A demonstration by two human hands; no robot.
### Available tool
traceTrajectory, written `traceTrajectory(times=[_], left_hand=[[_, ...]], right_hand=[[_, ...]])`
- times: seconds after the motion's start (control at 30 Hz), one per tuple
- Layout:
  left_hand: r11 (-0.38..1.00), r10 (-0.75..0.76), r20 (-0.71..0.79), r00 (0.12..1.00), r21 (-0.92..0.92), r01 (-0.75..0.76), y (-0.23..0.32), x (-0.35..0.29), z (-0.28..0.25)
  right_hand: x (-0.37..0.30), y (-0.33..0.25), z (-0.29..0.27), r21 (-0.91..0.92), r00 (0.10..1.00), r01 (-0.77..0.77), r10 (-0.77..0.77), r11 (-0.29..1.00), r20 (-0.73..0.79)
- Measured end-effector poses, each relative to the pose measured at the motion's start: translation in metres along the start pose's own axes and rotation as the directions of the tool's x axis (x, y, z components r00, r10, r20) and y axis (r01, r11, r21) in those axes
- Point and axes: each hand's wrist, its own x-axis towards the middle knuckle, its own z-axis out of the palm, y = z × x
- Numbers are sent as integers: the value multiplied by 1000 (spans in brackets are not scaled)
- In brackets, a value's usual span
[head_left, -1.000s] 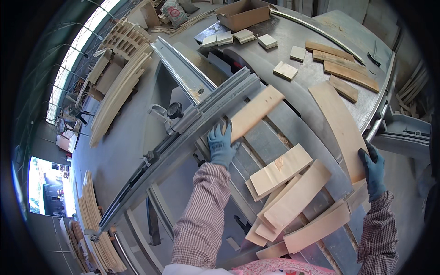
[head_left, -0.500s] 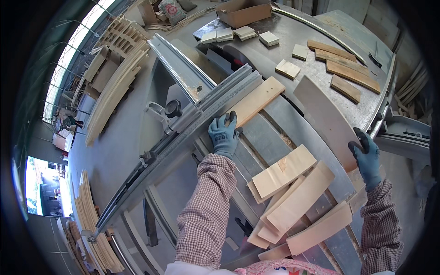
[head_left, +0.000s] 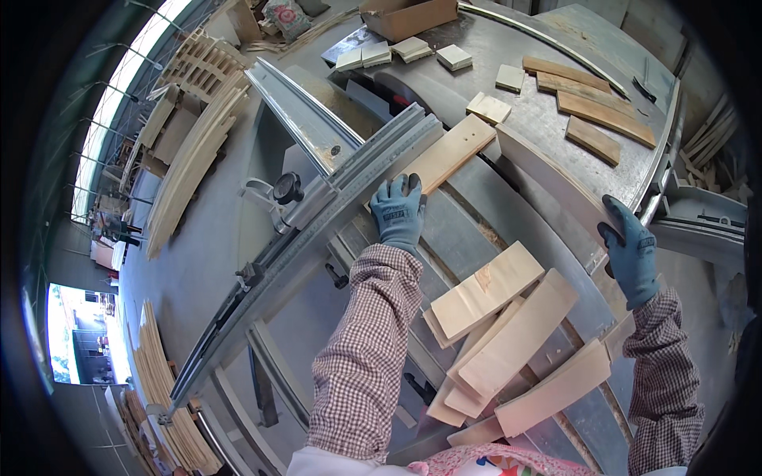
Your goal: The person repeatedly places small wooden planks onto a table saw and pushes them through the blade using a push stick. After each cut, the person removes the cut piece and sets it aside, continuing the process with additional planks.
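My left hand (head_left: 398,216), in a blue work glove, grips the near end of a short wooden board (head_left: 456,152). That board lies along the metal fence (head_left: 365,170) of a sliding table saw. On the right, my gloved right hand (head_left: 633,260) has its fingers closed on the near end of a longer pale board (head_left: 552,186). This board stands tilted on its edge, with its far end close to the end of the short board. Part of the right hand's grip is hidden behind the fingers.
Several pale boards (head_left: 520,337) lie loosely stacked on the saw table nearest me. Cut blocks (head_left: 454,57) and brown strips (head_left: 607,115) lie on the far metal table by a cardboard box (head_left: 409,17). A black clamp knob (head_left: 288,188) projects from the fence.
The pale board in my right hand has turned from showing its broad face to standing more on edge. My left hand has shifted slightly right and up, still on the short board.
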Motion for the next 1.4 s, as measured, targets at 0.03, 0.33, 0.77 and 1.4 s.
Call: traceTrajectory(times=[0.03, 0.33, 0.77, 1.4], left_hand=[[999, 21, -71, 997, 43, -18, 4, -2, -1], [969, -230, 149, 962, 130, 211, -1, 27, -21], [960, -277, 208, 938, 94, 263, 1, 39, -13], [964, -261, 152, 953, 102, 247, -2, 37, -8]], right_hand=[[1, 1, 1, 5, 1000, 6, -6, 1000, -12], [11, 7, 14, 66, 1000, 14, -14, 998, 3], [40, -7, 12, -192, 992, 127, -121, 973, 39], [69, -63, 1, -530, 969, 182, -58, 828, 241]])
